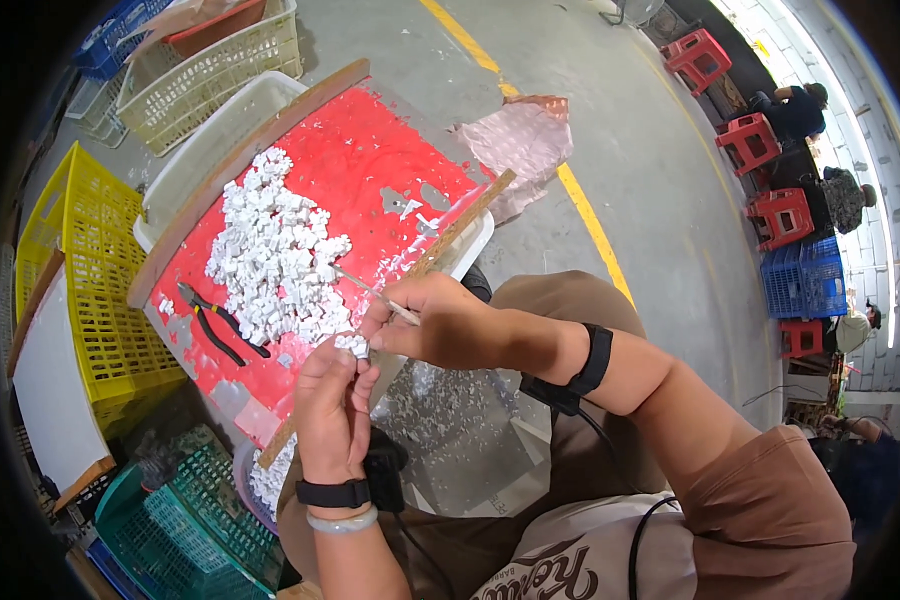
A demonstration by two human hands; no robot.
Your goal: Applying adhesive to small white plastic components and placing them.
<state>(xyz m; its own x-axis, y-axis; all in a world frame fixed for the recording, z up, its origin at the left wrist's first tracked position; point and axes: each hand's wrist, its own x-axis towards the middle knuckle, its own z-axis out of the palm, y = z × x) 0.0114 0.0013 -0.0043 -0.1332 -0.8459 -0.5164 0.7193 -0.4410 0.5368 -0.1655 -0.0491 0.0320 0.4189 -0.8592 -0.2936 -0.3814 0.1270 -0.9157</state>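
Floor: we've got grey concrete (pixel 610 240) with a yellow stripe, beyond the board.
Red board: in front of us, this red board (pixel 345 150) has wooden strips along two sides and sits over a pale tub (pixel 270 92).
Yellow basket: our yellow basket (pixel 110 340) is tipped up on the left of the board, with a green basket (pixel 215 525) below it.
White pile: loads of small white pieces (pixel 275 255) cover the board's middle, crowding the stick's thin end.
Right hand: our right hand (pixel 432 325) has curled fingers gripping the stick, fingertips right beside the held piece.
Left hand: our left hand (pixel 328 410) pinches one piece between thumb and fingertips.
Pliers: black-handled pliers (pixel 220 325) lie left of the pile, handles toward lower right.
Stick: the thin stick (pixel 366 288) runs upper left to lower right, thin end toward the pile; can't tell if it's touching.
Held piece: this white piece (pixel 352 345) is at our left fingertips by the board's near edge, longer side roughly left-right.
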